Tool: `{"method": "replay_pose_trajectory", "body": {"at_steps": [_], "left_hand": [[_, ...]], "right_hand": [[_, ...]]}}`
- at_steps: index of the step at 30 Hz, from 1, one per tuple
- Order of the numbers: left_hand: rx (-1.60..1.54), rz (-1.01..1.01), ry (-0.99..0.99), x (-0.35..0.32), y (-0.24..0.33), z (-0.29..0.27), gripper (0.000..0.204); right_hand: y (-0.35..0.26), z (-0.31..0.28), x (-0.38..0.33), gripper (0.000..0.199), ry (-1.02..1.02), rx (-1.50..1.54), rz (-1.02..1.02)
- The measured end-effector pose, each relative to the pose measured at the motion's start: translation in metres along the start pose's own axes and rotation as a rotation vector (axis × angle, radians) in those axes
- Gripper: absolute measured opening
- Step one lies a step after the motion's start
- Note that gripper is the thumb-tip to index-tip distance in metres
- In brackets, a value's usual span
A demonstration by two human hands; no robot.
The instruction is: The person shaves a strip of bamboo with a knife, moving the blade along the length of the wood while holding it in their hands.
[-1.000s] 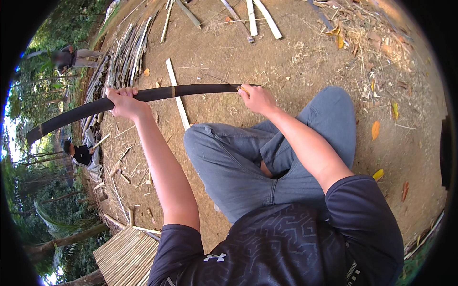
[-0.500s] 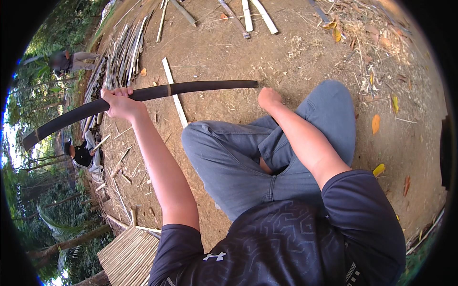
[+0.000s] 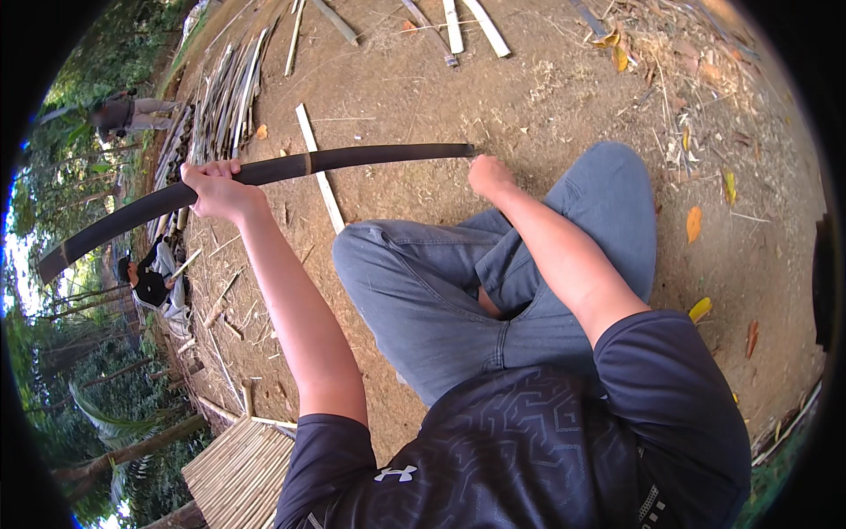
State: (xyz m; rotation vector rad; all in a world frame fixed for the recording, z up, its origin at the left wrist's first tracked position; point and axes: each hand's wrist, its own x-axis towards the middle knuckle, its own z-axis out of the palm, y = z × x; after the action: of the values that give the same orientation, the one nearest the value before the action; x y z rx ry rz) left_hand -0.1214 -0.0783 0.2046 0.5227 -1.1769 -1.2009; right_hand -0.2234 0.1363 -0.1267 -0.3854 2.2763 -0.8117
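Crossed legs in grey trousers [image 3: 414,291] up close, and just beyond them the right hand [image 3: 491,176] is balled up by the right end of the dark pole [image 3: 388,156]; what it holds, if anything, I cannot tell! The left hand [image 3: 220,190] wraps firmly round that pole, which stretches out in front of the knees. Past it, a pale strip [image 3: 330,203] lies on the dirt. Farther off, a person sits [image 3: 152,286] near stacked sticks [image 3: 225,97], another person standing [image 3: 137,115] beyond.

L grip [image 3: 217,192] on dk strip [image 3: 388,157]
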Motion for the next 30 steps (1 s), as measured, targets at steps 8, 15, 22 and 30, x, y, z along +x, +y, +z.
{"method": "replay_pose_trajectory", "body": {"at_steps": [8, 15, 22, 30], "left_hand": [[-0.003, 0.006, 0.026, 0.003, -0.002, -0.001, 0.036], [0.01, 0.004, 0.051, 0.009, -0.006, -0.007, 0.036], [0.0, 0.03, 0.04, 0.009, -0.007, -0.011, 0.035], [0.009, -0.055, 0.07, -0.003, 0.007, -0.019, 0.034]], "right_hand": [[0.0, 0.007, 0.009, 0.034, -0.062, 0.074, 0.096], [0.0, 0.008, 0.009, 0.034, -0.057, 0.055, 0.071], [-0.001, 0.006, 0.007, 0.033, -0.047, 0.026, 0.074], [-0.013, 0.003, -0.003, 0.036, 0.022, 0.038, -0.076]]}}
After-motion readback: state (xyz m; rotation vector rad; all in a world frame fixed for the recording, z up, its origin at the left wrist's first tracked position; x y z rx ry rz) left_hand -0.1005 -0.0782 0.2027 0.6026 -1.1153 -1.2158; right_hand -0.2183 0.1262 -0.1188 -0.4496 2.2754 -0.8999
